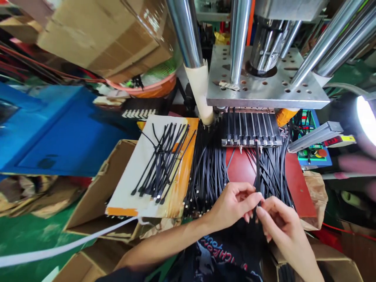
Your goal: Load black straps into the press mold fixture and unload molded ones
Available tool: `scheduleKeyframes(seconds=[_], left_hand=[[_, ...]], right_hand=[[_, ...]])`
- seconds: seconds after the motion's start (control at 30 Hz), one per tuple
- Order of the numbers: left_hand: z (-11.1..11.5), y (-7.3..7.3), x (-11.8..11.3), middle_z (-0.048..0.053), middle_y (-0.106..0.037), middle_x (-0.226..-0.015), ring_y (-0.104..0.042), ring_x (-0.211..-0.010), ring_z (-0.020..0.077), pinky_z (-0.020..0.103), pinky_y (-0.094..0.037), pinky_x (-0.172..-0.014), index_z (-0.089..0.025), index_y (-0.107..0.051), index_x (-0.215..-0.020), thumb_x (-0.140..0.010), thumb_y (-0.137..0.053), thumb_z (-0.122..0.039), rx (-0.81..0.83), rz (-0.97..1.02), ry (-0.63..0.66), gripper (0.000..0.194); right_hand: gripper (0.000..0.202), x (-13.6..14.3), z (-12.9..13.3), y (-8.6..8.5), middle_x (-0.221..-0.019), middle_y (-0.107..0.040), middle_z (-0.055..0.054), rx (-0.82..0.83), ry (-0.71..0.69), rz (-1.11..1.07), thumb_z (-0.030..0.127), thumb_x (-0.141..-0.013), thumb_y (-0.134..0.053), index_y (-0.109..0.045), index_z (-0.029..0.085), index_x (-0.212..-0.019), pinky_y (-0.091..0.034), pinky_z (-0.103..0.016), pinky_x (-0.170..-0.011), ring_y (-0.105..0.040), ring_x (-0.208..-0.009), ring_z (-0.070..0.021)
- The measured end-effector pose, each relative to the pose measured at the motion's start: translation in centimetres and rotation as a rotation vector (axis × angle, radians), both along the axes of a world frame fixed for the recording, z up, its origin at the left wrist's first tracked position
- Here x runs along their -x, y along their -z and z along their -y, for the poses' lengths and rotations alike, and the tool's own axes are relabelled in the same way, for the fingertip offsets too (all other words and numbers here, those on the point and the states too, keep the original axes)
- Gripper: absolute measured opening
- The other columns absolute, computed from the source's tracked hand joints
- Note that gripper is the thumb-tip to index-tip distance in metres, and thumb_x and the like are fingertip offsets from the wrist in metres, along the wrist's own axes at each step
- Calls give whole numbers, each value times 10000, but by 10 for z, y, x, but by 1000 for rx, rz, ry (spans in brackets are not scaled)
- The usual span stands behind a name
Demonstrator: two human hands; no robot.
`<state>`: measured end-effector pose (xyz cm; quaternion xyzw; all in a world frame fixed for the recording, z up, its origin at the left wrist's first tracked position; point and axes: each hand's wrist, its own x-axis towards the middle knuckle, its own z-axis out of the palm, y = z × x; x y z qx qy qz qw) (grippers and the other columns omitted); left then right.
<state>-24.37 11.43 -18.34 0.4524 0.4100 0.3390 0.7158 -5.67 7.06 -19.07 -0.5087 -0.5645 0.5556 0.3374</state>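
Observation:
My left hand [235, 203] and my right hand [280, 219] come together low in front of the press. Both are closed, thumb against fingers, on a flat black cable [257, 164]. That cable runs up from my fingers to the front of a metal mold block [252, 131], where its far end meets the block's edge. Several black connector ends sit in a row in the block's slots. Black flat cables [272, 168] hang from the right side of the block, and a thick bundle of black cables [207, 168] lies to the left. My fingers hide the held stretch.
Above the block is a thick steel plate [267, 92] on shiny columns. A white board [132, 172] with loose black cables rests at left over a cardboard box [88, 211]. A red-brown table surface [302, 184] lies beneath. A control box with buttons [314, 152] and a bright lamp [366, 117] stand right.

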Motion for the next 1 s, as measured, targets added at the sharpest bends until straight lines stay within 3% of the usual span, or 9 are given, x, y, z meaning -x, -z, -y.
scheduleKeyframes(seconds=[0.1, 0.27, 0.33, 0.4, 0.47, 0.6, 0.7, 0.8, 1.0], left_hand=[[19, 3, 10, -7, -614, -639, -567, -498, 104, 221, -448, -483, -177, -617, -734, -889, -741, -518, -39, -115, 28, 394], [36, 13, 22, -3, -606, -667, -549, -598, 106, 245, -450, -613, -169, -626, -677, -905, -698, -308, -281, -384, 117, 277], [28, 9, 26, 25, -688, -829, -611, -700, 127, 248, -489, -668, -164, -728, -876, -907, -719, -318, -295, -401, 119, 157], [11, -1, 31, 75, -737, -1070, -671, -834, 156, 254, -537, -724, -162, -719, -1222, -897, -758, -367, -283, -341, 57, 386], [-10, -15, 33, 107, -743, -1184, -699, -921, 178, 268, -567, -788, -153, -665, -1367, -886, -781, -400, -309, -264, -24, 553], [-40, -37, 34, 88, -803, -985, -735, -930, 191, 287, -573, -892, -142, -810, -1017, -956, -717, -368, -410, -207, -31, 252], [-43, -41, 35, 88, -820, -979, -748, -928, 181, 270, -567, -904, -137, -816, -867, -979, -701, -328, -424, -189, 6, 250], [-41, -36, 37, 95, -819, -1008, -742, -901, 168, 248, -567, -848, -137, -833, -871, -951, -751, -323, -386, -136, 48, 218], [-40, -33, 40, 93, -769, -977, -702, -826, 153, 233, -547, -728, -150, -860, -942, -916, -806, -393, -422, -87, 97, 250]], right_hand=[[351, 6, -2, 3, -689, -612, 9, 113, -80, -51, 537, -952, -691, -677, 206, -836, -480, -245, -514, -567, -569, -140], [312, 23, -14, 14, -729, -595, 7, -89, 102, -143, 476, -960, -701, -669, 212, -798, -465, -250, -572, -559, -647, -145], [342, 30, -14, 19, -722, -579, 4, -167, 134, -135, 443, -989, -668, -642, 208, -742, -455, -258, -593, -551, -658, -147], [326, 34, -10, 23, -718, -576, 7, -215, 147, -85, 410, -1000, -659, -646, 209, -743, -434, -261, -588, -541, -648, -144], [301, 36, -5, 29, -709, -586, 12, -257, 128, -33, 373, -1003, -659, -664, 213, -748, -421, -264, -580, -538, -629, -140], [141, 36, 3, 43, -779, -672, 0, -382, 67, -4, 261, -996, -672, -756, 232, -887, -476, -259, -617, -610, -677, -144], [125, 30, 4, 53, -888, -719, -14, -506, 162, -9, 173, -978, -683, -780, 252, -986, -518, -247, -659, -655, -741, -142], [166, 25, 0, 53, -929, -704, -10, -548, 252, 7, 133, -966, -697, -773, 268, -1023, -487, -227, -623, -631, -748, -124], [101, 36, -22, 29, -836, -632, 25, -516, 137, -10, 177, -993, -682, -739, 255, -965, -437, -218, -594, -541, -657, -94]])
